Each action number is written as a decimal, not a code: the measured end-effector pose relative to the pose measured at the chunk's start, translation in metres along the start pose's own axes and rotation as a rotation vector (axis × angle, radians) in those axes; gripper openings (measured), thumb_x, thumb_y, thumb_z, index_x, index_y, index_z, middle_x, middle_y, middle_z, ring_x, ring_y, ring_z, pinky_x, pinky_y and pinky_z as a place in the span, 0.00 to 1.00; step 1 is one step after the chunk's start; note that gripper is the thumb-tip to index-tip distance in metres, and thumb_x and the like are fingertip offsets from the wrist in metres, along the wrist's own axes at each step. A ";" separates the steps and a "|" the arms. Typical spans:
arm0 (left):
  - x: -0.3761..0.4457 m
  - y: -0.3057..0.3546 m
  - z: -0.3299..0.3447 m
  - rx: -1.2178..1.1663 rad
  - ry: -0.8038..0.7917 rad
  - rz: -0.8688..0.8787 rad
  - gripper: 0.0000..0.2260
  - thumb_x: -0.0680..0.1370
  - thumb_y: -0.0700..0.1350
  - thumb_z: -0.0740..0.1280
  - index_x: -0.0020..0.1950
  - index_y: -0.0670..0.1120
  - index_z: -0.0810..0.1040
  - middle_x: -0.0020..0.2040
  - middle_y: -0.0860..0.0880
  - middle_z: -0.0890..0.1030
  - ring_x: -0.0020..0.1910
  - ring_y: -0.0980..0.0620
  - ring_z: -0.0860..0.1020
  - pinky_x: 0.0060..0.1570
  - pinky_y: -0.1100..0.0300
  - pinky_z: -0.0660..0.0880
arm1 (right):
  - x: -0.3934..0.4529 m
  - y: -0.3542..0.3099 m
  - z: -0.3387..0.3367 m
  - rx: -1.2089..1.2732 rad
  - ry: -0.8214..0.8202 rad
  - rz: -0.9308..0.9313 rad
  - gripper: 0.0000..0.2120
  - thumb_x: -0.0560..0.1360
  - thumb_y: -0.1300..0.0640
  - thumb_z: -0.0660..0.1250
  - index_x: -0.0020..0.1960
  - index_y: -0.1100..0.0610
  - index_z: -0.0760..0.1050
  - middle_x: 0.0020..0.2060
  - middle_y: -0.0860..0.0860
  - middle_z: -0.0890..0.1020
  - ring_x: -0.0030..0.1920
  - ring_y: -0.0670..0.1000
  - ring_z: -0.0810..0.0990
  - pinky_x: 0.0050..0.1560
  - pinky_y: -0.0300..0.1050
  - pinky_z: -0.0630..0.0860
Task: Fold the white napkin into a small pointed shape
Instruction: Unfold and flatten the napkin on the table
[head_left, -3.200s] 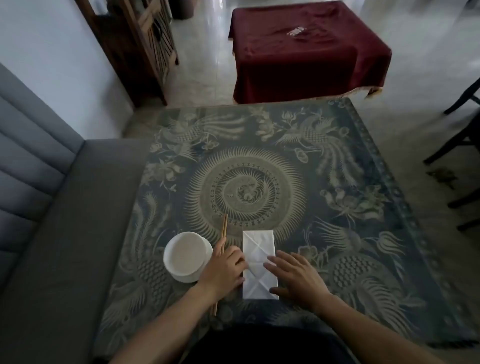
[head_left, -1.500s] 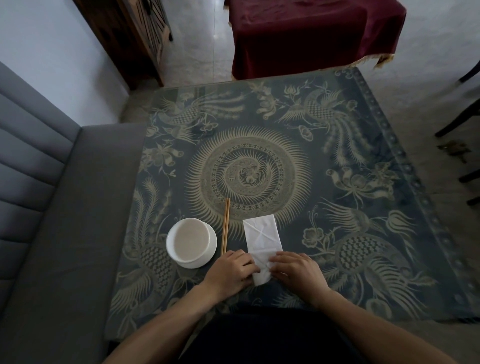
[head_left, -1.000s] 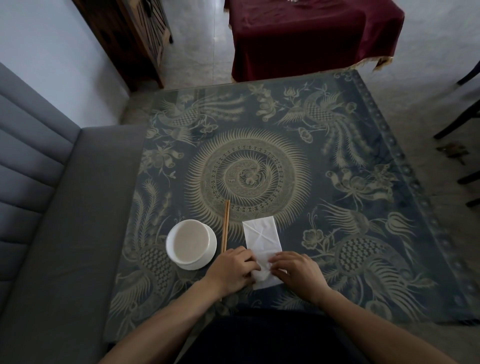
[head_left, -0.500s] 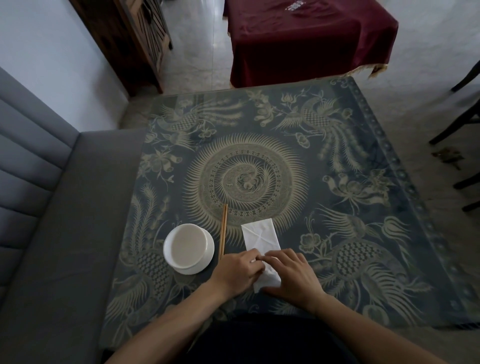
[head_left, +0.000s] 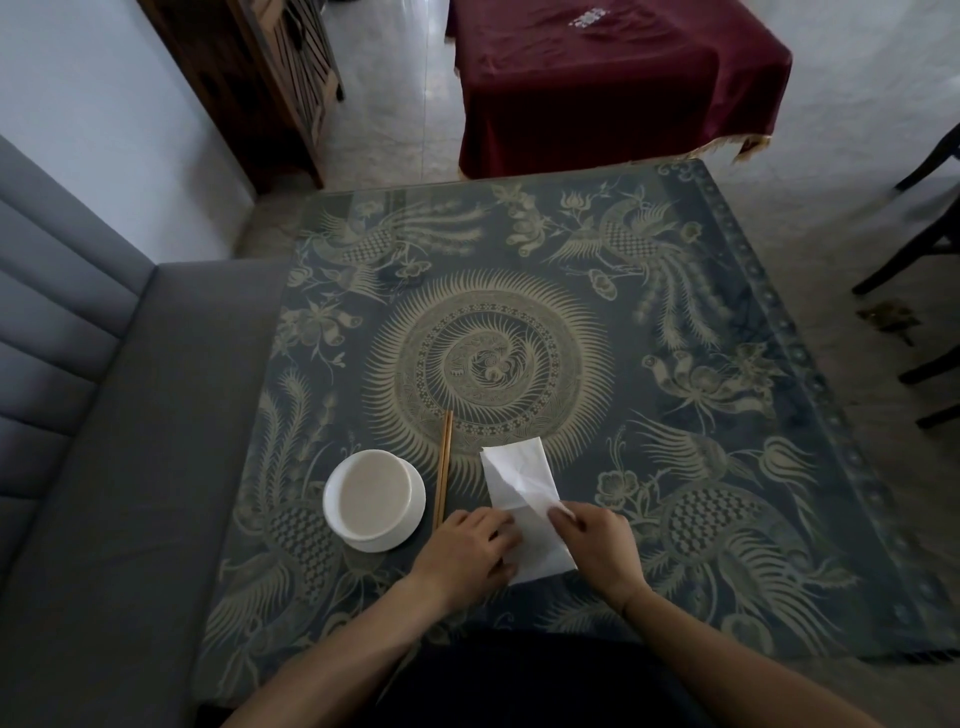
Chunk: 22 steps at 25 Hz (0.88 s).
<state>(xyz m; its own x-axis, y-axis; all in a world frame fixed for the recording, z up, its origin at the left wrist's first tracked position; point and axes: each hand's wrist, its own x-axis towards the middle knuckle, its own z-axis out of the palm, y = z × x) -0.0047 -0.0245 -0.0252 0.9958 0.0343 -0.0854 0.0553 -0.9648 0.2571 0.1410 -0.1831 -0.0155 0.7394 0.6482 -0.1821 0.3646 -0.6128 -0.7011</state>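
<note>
Napkin (head_left: 524, 493) flat on the table (head_left: 675, 364), between both hands: left hand (head_left: 465, 553) pins its edge, right hand (head_left: 597, 545) pinches a flap. Loosen either grip and I'd expect the crease to skew; chopsticks (head_left: 444, 467) close left could get nudged.

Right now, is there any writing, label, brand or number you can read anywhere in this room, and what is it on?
None can be read.
Small white mark on the dark red cloth: too small and blurred to tell whether it is text.
White napkin, white bowl, chopsticks: no print shows.
Patterned tablecloth: birds and flowers only, no letters.
</note>
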 end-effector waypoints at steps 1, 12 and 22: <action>0.000 -0.001 0.001 0.008 -0.019 -0.004 0.16 0.76 0.56 0.62 0.59 0.51 0.78 0.62 0.49 0.78 0.59 0.49 0.76 0.52 0.52 0.74 | -0.001 0.002 -0.002 0.033 0.013 0.038 0.16 0.77 0.51 0.68 0.32 0.55 0.73 0.24 0.49 0.73 0.29 0.49 0.73 0.35 0.51 0.70; 0.005 0.001 0.001 0.013 -0.004 -0.002 0.17 0.76 0.56 0.60 0.59 0.51 0.77 0.60 0.50 0.76 0.61 0.49 0.73 0.54 0.51 0.74 | -0.016 0.054 -0.049 -0.011 0.096 0.367 0.08 0.75 0.49 0.70 0.36 0.45 0.80 0.34 0.45 0.83 0.39 0.49 0.80 0.41 0.48 0.74; 0.005 -0.004 -0.001 0.026 -0.021 0.004 0.17 0.77 0.56 0.59 0.59 0.50 0.77 0.61 0.50 0.75 0.63 0.50 0.72 0.57 0.52 0.72 | -0.016 0.056 -0.064 -0.226 -0.138 0.413 0.10 0.72 0.45 0.69 0.35 0.49 0.78 0.33 0.44 0.80 0.37 0.47 0.78 0.38 0.47 0.75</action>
<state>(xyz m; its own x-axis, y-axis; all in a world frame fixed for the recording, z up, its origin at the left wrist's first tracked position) 0.0002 -0.0196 -0.0254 0.9942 0.0254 -0.1048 0.0494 -0.9714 0.2324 0.1862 -0.2569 -0.0075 0.7717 0.3745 -0.5140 0.1815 -0.9043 -0.3863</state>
